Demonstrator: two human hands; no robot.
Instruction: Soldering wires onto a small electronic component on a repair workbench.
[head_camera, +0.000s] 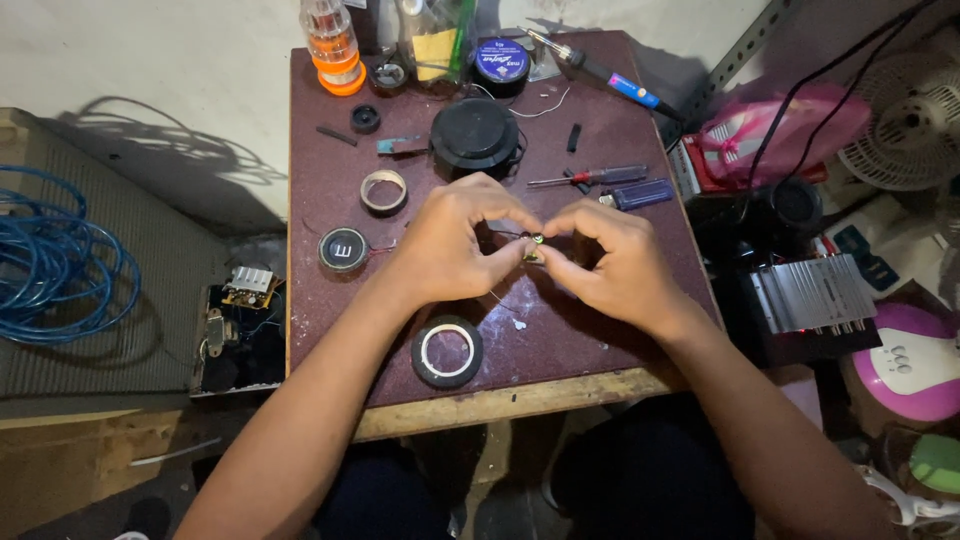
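Both hands pinch one tiny component (535, 246) with thin wire leads, held just above the table (600, 350) centre: left hand (450, 245) and right hand (615, 265), fingertips closed on it. Risk: leads bend or snap under twisting; a dropped part gets lost near the black tape roll (447, 351).

At the far edge of the bench (320, 200) stands a round dark tin (499, 66) whose blue lid label bears pale lettering. Just left of it, a clear container (436, 45) carries a yellow paper label. At the far left corner, a clear bottle (333, 45) wears orange bands. No screens or signs show.
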